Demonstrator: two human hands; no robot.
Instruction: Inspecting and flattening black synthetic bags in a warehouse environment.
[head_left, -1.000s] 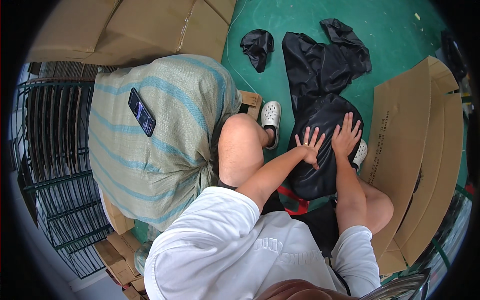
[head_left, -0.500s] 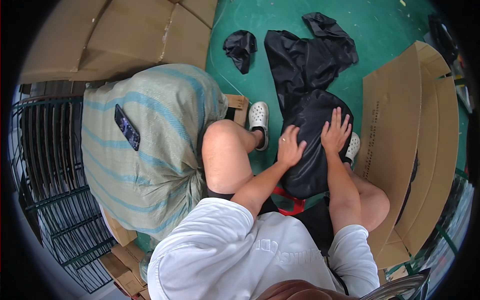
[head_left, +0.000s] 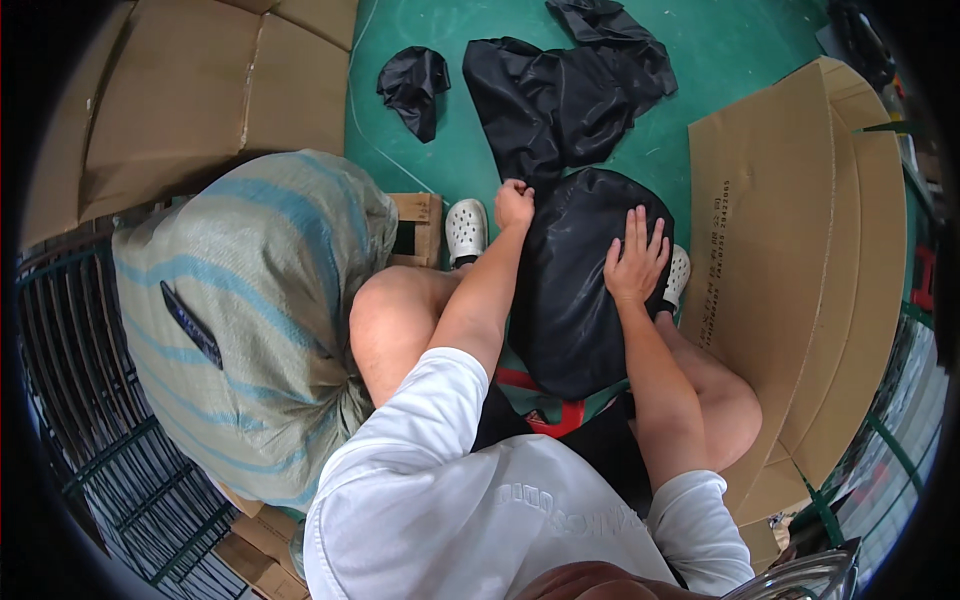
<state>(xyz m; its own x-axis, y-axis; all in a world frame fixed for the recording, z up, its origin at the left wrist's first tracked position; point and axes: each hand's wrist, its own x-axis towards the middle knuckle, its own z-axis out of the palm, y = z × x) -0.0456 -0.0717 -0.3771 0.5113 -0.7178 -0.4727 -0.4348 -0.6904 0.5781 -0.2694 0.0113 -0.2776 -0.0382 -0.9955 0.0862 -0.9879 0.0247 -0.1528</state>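
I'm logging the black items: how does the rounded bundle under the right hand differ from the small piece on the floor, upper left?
The rounded bundle is much larger than the small piece. The bundle looks full and mostly smooth; the small piece is crumpled. The right hand rests on the bundle, while neither hand touches the small piece. Both are black with a slight sheen.

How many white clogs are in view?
2: the left clog near the wooden frame, the right clog between the black bundle and the cardboard box, partly hidden.
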